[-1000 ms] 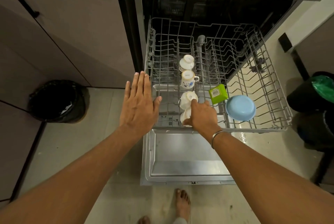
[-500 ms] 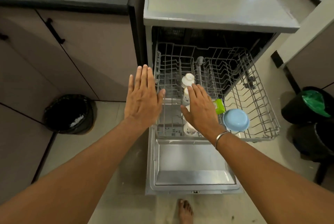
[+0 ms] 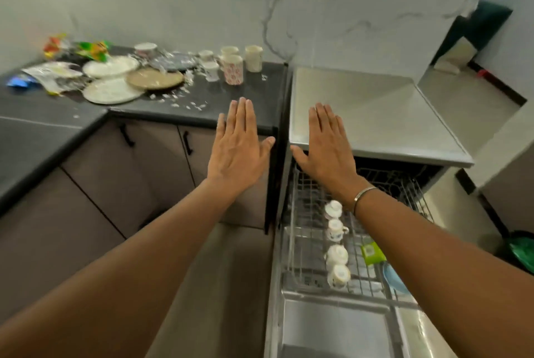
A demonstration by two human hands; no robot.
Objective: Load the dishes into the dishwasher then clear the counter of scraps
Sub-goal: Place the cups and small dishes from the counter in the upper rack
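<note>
Now left hand (image 3: 237,149) flat, empty; right hand (image 3: 326,149) flat, empty; four cups (image 3: 336,253) in rack (image 3: 404,198).

Both arms reach forward, bare and nearly straight. The left forearm (image 3: 144,256) comes in from 8 o'clock, the right forearm (image 3: 419,242) from 4 o'clock. The left hand (image 3: 237,143) and right hand (image 3: 326,146) hover side by side, palms down, fingers straight and together toward 12 o'clock. The thumbs are splayed toward each other and apart.
</note>
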